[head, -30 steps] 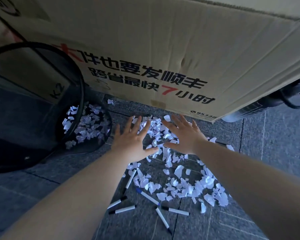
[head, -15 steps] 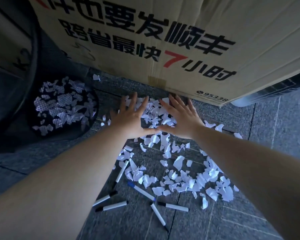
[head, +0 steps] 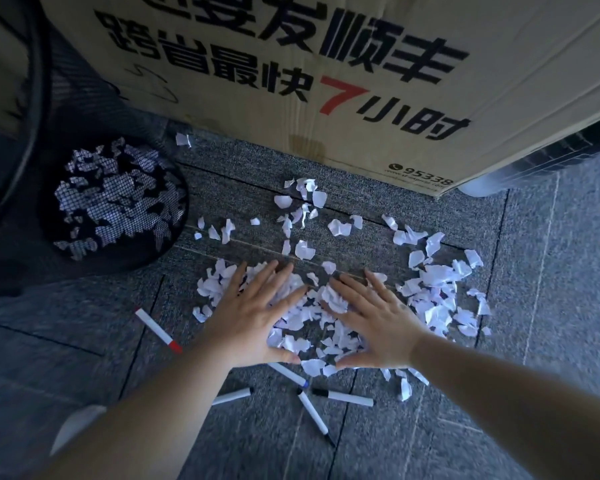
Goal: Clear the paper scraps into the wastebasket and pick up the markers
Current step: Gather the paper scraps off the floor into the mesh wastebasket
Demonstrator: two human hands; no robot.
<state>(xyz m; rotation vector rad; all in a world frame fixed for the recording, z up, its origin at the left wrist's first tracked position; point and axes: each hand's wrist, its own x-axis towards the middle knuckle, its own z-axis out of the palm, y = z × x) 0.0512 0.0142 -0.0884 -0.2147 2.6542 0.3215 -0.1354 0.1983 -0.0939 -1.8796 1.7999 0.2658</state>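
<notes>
White paper scraps lie scattered over the grey carpet, thickest in the middle. My left hand and my right hand rest flat on that heap, fingers spread, thumbs pointing toward each other, with a mound of scraps between them. A black mesh wastebasket stands at the left with many scraps showing through its wall. Several white markers lie near my wrists: a red-capped marker at the left, a blue-capped marker, and black-capped markers, partly under my left forearm.
A large printed cardboard box stands upright just behind the scraps. A dark appliance sits at the box's right corner. One stray scrap lies beside the wastebasket near the box. Something white shows under my left forearm.
Both hands have dragged back from the foot of the box toward me, raking scraps into a heap. A few scraps stayed behind near the box. The view moved closer and lower.
</notes>
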